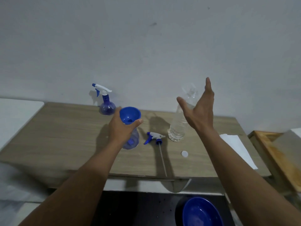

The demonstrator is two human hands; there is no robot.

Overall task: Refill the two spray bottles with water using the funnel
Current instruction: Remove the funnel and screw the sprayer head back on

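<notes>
— Where's the funnel?

— The blue funnel (130, 115) sits in the open spray bottle (132, 141) mid-bench; the left hand (121, 128) has its grip around it.

— And the right hand?

— The right hand (197, 110) is spread open beside the clear water bottle (177, 128), not gripping. The second spray bottle (106, 105) stands far left, capped.

One head cam – wide-angle, looks fwd & down over table (65, 136), close – wall (146, 46) behind.
</notes>
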